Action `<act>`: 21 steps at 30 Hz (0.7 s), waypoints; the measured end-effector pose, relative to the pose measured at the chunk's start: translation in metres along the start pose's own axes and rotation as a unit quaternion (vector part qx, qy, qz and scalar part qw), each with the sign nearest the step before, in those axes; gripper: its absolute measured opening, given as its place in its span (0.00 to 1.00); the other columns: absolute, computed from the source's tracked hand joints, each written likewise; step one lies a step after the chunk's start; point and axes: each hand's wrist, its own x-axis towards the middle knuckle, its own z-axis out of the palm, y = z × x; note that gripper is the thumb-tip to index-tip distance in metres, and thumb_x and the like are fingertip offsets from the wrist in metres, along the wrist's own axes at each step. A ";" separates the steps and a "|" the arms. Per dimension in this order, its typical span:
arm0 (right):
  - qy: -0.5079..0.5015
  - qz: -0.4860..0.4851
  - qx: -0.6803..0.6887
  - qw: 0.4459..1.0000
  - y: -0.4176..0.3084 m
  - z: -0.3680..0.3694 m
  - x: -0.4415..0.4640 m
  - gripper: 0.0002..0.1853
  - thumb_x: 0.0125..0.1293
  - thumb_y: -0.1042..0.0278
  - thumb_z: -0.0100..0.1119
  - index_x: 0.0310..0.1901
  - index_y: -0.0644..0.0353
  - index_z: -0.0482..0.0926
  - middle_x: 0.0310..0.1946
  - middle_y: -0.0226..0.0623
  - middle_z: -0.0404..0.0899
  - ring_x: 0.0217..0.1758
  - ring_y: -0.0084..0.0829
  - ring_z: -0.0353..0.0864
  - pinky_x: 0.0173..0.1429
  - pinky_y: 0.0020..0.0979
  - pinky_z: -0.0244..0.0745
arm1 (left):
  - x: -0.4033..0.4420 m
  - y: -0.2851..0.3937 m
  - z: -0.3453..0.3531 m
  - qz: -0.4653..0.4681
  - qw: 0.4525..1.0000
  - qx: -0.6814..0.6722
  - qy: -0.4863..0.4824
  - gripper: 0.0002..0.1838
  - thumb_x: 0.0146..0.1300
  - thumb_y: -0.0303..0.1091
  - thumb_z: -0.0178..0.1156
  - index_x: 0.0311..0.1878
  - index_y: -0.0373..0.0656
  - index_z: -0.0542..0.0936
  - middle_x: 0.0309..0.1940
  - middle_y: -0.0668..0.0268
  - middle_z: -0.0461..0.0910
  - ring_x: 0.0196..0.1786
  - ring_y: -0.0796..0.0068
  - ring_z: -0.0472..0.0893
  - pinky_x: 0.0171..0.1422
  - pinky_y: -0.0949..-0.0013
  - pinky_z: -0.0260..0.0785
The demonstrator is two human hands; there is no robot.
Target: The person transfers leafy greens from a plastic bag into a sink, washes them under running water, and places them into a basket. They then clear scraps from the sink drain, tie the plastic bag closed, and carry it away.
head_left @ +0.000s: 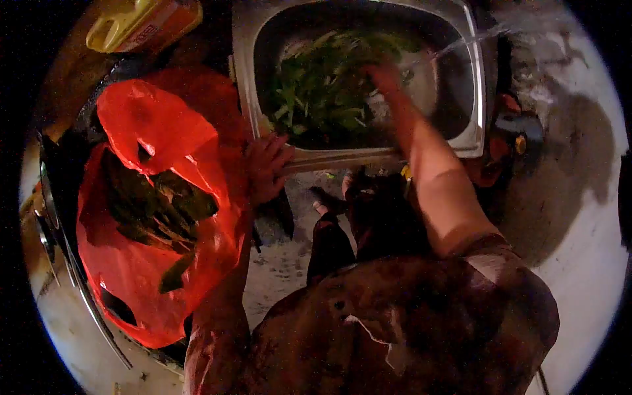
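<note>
My right hand reaches into the metal sink, over a loose heap of green leaves. Motion smears its fingers, so whether they grip any leaves is unclear. At the sink's near left corner my left hand rests with its fingers spread against the edge, holding nothing. Close beside that hand is a red plastic bag, its mouth open. Dark leafy stems fill part of the bag.
A yellow jug with a red label stands beyond the bag at the upper left. Right of the sink sits a dark object with a yellow spot, against a pale wall. My legs and feet are below the sink.
</note>
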 end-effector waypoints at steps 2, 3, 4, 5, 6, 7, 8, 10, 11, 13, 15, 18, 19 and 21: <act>0.092 0.009 -0.082 0.992 0.051 -0.019 0.033 0.29 0.60 0.48 0.59 0.59 0.55 0.74 0.60 0.45 0.73 0.59 0.45 0.74 0.64 0.43 0.67 | 0.004 0.002 -0.008 -0.002 1.000 -0.017 -0.003 0.33 0.40 0.31 0.67 0.57 0.47 0.76 0.64 0.61 0.69 0.67 0.54 0.66 0.69 0.48 0.56; 0.138 0.009 -0.138 0.981 0.069 -0.023 0.049 0.28 0.60 0.48 0.59 0.58 0.55 0.74 0.60 0.44 0.73 0.59 0.45 0.74 0.64 0.43 0.66 | 0.005 0.003 -0.012 0.004 1.000 -0.016 0.008 0.33 0.40 0.32 0.67 0.57 0.48 0.76 0.64 0.61 0.69 0.67 0.54 0.66 0.69 0.49 0.56; 0.173 -0.013 -0.183 0.968 0.082 -0.017 0.067 0.27 0.61 0.47 0.58 0.58 0.55 0.75 0.59 0.44 0.73 0.59 0.44 0.74 0.64 0.43 0.66 | 0.003 0.003 -0.013 0.007 1.000 -0.014 0.018 0.33 0.40 0.32 0.67 0.57 0.48 0.76 0.64 0.61 0.69 0.68 0.54 0.65 0.69 0.49 0.56; 0.196 -0.053 -0.191 0.960 0.084 0.000 0.087 0.26 0.62 0.47 0.57 0.57 0.54 0.76 0.59 0.43 0.74 0.59 0.44 0.74 0.64 0.43 0.66 | 0.001 0.003 -0.011 0.003 1.000 -0.020 0.022 0.33 0.40 0.32 0.66 0.57 0.48 0.76 0.64 0.61 0.69 0.68 0.54 0.65 0.69 0.49 0.56; 0.208 -0.105 -0.160 0.959 0.073 0.026 0.107 0.26 0.62 0.47 0.57 0.56 0.54 0.77 0.59 0.43 0.74 0.59 0.44 0.74 0.64 0.43 0.66 | 0.001 0.002 -0.009 0.003 0.999 -0.024 0.027 0.33 0.40 0.33 0.66 0.57 0.48 0.76 0.64 0.60 0.69 0.68 0.54 0.65 0.69 0.49 0.56; 0.203 -0.134 0.025 0.970 0.037 0.048 0.111 0.26 0.63 0.46 0.56 0.56 0.54 0.77 0.60 0.43 0.74 0.60 0.43 0.74 0.65 0.43 0.64 | 0.001 0.000 -0.007 0.007 0.999 -0.028 0.030 0.32 0.41 0.33 0.66 0.57 0.49 0.76 0.64 0.60 0.69 0.68 0.54 0.65 0.69 0.49 0.56; 0.141 -0.115 -0.077 0.980 0.003 0.078 0.122 0.27 0.62 0.45 0.57 0.57 0.53 0.77 0.60 0.43 0.73 0.61 0.42 0.72 0.66 0.43 0.64 | 0.001 -0.002 -0.002 0.005 0.999 -0.029 0.043 0.32 0.41 0.33 0.65 0.57 0.49 0.76 0.64 0.60 0.69 0.68 0.55 0.65 0.69 0.49 0.55; 0.067 -0.294 -0.203 0.931 -0.062 0.116 0.113 0.31 0.59 0.42 0.59 0.59 0.52 0.75 0.60 0.44 0.72 0.64 0.43 0.68 0.66 0.45 0.64 | -0.003 -0.003 0.007 0.005 0.997 -0.028 0.067 0.31 0.43 0.34 0.65 0.57 0.49 0.76 0.65 0.60 0.68 0.69 0.55 0.64 0.70 0.48 0.55; 0.012 -0.328 -0.235 0.915 -0.105 0.115 0.078 0.32 0.57 0.42 0.60 0.59 0.50 0.74 0.60 0.44 0.72 0.65 0.45 0.67 0.65 0.47 0.65 | -0.004 -0.003 0.005 0.003 0.998 -0.028 0.050 0.31 0.43 0.34 0.65 0.57 0.49 0.76 0.65 0.60 0.68 0.69 0.55 0.64 0.70 0.48 0.55; -0.081 -0.319 -0.278 0.902 -0.168 0.111 0.016 0.33 0.53 0.44 0.64 0.60 0.47 0.73 0.61 0.43 0.70 0.66 0.48 0.65 0.62 0.50 0.68 | -0.004 -0.003 0.001 0.004 1.000 -0.027 0.014 0.31 0.44 0.34 0.65 0.57 0.49 0.76 0.66 0.60 0.67 0.70 0.55 0.63 0.70 0.48 0.54; -0.097 -0.324 -0.302 0.891 -0.164 0.119 -0.017 0.35 0.50 0.48 0.68 0.62 0.43 0.71 0.61 0.42 0.67 0.65 0.50 0.65 0.60 0.52 0.70 | -0.003 -0.003 0.003 -0.010 1.000 -0.016 0.001 0.30 0.44 0.35 0.65 0.57 0.49 0.76 0.65 0.60 0.68 0.70 0.55 0.63 0.70 0.49 0.54; -0.154 -0.323 -0.287 0.889 -0.140 0.081 -0.034 0.40 0.44 0.52 0.72 0.63 0.40 0.68 0.62 0.42 0.66 0.64 0.50 0.66 0.59 0.51 0.71 | -0.004 -0.002 0.005 -0.003 1.000 0.017 0.001 0.30 0.44 0.35 0.65 0.57 0.48 0.76 0.65 0.60 0.68 0.69 0.55 0.64 0.69 0.48 0.55; -0.153 -0.302 -0.299 0.893 -0.121 0.070 -0.035 0.41 0.43 0.53 0.72 0.63 0.41 0.69 0.61 0.42 0.67 0.63 0.50 0.68 0.59 0.49 0.71 | -0.007 0.001 0.007 0.000 1.000 0.027 0.001 0.30 0.44 0.35 0.66 0.56 0.48 0.76 0.65 0.60 0.68 0.69 0.55 0.64 0.69 0.48 0.56; -0.099 -0.269 -0.345 0.894 -0.073 0.058 -0.021 0.39 0.43 0.53 0.73 0.61 0.45 0.71 0.59 0.43 0.71 0.61 0.48 0.71 0.58 0.46 0.72 | -0.005 -0.003 0.016 0.009 0.999 -0.008 0.031 0.29 0.45 0.35 0.65 0.56 0.47 0.76 0.64 0.60 0.69 0.68 0.54 0.65 0.68 0.48 0.57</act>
